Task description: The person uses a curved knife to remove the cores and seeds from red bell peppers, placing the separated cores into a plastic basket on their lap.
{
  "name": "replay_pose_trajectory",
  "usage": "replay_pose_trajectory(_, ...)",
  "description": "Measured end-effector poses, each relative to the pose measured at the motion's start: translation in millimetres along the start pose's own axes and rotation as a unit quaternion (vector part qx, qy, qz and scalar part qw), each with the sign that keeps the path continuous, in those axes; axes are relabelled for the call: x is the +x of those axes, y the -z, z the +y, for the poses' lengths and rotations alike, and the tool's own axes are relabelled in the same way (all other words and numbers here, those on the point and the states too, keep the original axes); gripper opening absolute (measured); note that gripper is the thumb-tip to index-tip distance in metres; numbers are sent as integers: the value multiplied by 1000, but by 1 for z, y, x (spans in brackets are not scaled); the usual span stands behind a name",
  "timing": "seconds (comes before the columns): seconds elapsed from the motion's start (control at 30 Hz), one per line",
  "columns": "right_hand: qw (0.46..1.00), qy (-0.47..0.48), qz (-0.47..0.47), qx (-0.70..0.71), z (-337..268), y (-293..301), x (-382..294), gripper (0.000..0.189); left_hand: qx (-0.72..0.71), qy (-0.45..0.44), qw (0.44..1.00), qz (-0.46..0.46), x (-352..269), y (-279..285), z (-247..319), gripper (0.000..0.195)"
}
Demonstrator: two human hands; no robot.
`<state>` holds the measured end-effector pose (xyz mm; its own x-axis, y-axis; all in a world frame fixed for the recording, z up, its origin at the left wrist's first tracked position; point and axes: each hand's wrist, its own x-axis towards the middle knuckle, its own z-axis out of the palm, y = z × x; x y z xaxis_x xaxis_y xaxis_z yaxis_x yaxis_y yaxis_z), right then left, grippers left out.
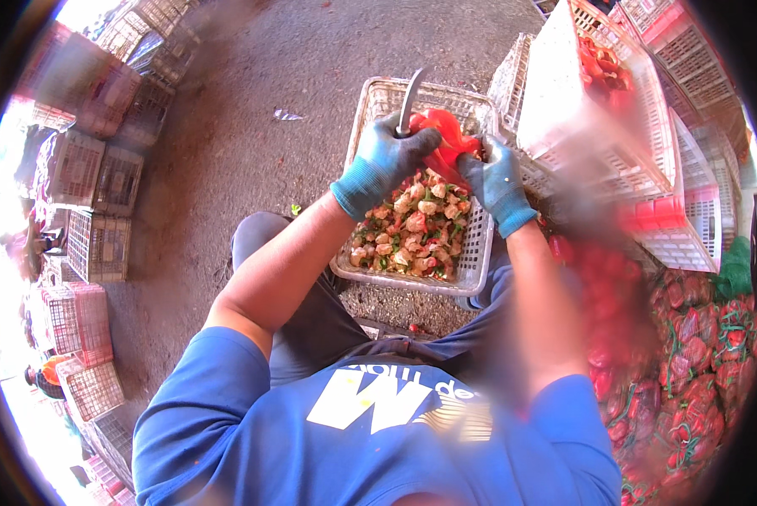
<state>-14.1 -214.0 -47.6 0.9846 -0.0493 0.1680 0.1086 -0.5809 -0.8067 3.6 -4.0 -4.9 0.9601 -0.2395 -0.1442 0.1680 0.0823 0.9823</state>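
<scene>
My left hand (pixel 394 155), in a blue and dark work glove, is closed around a knife with a curved metal blade (pixel 410 98) that points up and away from me. Its thumb lies against an opened red bell pepper (pixel 440 136). On the pepper's other side, my right hand (pixel 495 177), gloved alike, grips it with fingers and thumb. Both hands are above a pale plastic crate (pixel 410 288) on the ground between my legs. Pepper cores (pixel 416 221) with pale seed clusters and green stems lie heaped in it. The knife's handle is hidden in my left glove.
At the upper right a tilted white crate (pixel 562 120) holds red pepper pieces (pixel 606 66), beside stacked crates. Loose red peppers (pixel 600 303) and filled net bags (pixel 694 354) lie to my right. Crate stacks (pixel 97 246) line the far left, with a person (pixel 53 376) nearby.
</scene>
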Motion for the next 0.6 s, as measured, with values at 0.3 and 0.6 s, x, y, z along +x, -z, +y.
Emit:
replay_pose_trajectory(0.3, 962, -160, -30, 221, -17, 28, -5, 21, -28, 23, 999, 17, 0, 15, 1, 35)
replay_pose_trajectory(0.6, 956, -62, -109, 266, 13, 2, 3, 41, 116, -111, 986, 33, 3, 11, -5, 43)
